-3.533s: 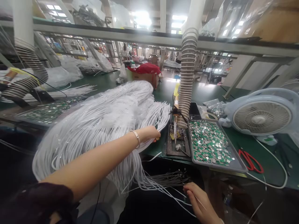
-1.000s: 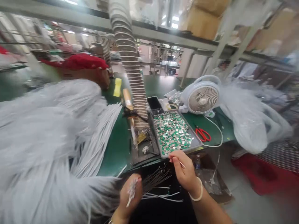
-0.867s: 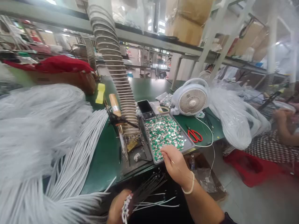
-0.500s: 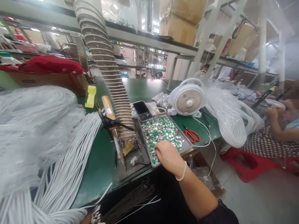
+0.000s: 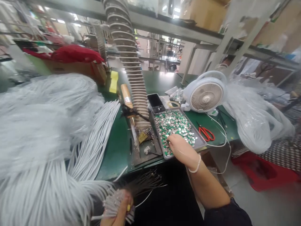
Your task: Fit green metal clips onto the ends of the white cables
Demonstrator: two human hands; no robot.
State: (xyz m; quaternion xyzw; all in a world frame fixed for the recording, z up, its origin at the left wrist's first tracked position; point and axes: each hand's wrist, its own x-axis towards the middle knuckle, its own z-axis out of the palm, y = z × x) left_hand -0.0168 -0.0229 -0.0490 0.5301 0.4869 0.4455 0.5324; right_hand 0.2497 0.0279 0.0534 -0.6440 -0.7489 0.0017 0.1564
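Observation:
My right hand (image 5: 180, 148) rests on the near end of a grey tray (image 5: 201, 142) heaped with small green and silver parts (image 5: 175, 124), fingers curled down into them; what they pinch is hidden. My left hand (image 5: 118, 209), low at the frame's bottom edge, is closed around a bundle of white cable ends (image 5: 113, 203) whose thin dark wires fan out to the right. A large mass of white cables (image 5: 47, 131) covers the left of the green bench (image 5: 117, 147).
A soldering iron stand (image 5: 141, 138) and ribbed extraction hose (image 5: 133, 69) sit left of the tray. A phone (image 5: 155, 101), white desk fan (image 5: 205, 94), red scissors (image 5: 207, 133) and bagged cables (image 5: 256, 122) lie to the right. A red-topped cardboard box (image 5: 77, 61) stands behind.
My right hand rose from my lap to the tray and has stayed on the parts. My left hand, low at the frame's bottom edge, shows again, gripping the cable ends.

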